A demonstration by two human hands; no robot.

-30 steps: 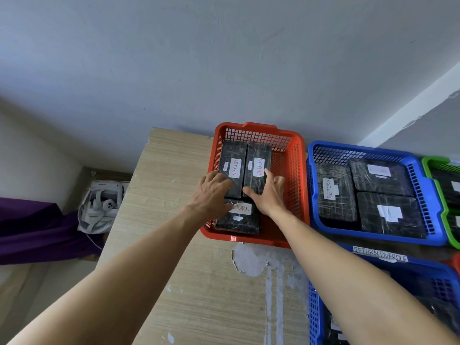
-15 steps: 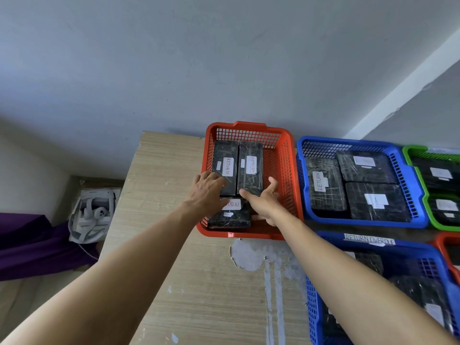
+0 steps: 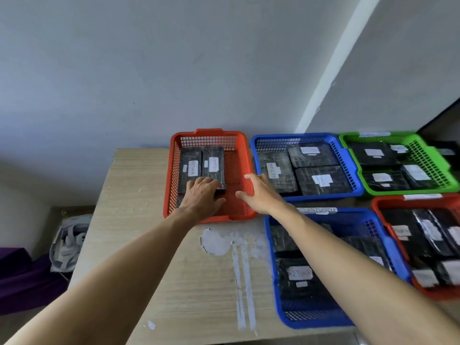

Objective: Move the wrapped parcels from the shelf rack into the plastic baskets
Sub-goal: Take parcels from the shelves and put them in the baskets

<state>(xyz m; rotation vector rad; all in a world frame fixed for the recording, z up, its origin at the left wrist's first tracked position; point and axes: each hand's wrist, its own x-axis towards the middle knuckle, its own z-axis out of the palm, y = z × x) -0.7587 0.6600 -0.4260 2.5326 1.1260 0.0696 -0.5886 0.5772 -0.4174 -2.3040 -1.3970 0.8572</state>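
Head view, and the left hand (image 3: pixel 201 195) lies flat inside the red basket (image 3: pixel 239 155), fingers (image 3: pixel 207 181) loosely spread and pressing on a dark parcel beneath the palm; whether they curl around it I cannot tell. Right hand (image 3: pixel 258 195) hovers over the basket's right rim, fingers wide and relaxed, holding nothing. Two more wrapped parcels (image 3: pixel 200 165) sit side by side at the back of that basket, labels reading RETURN, with bare mesh floor showing to their right.

Outward now: a blue basket (image 3: pixel 348 175) just beside holds three parcels, a green basket (image 3: pixel 428 158) holds about four, and nearer the person a second blue basket (image 3: pixel 271 257) and a second red basket (image 3: pixel 383 215) are also loaded. My read: the job is well along, with every visible basket stocked. The shelf rack is out of view, so what remains there is unknown.

Parcels are flat, rectangular blocks in glossy black film with white paper labels. Baskets are rigid plastic, lattice walls, rounded corners. Everything rests on a pale wood-grain table (image 3: pixel 139 232) with a chipped, white-scuffed patch.
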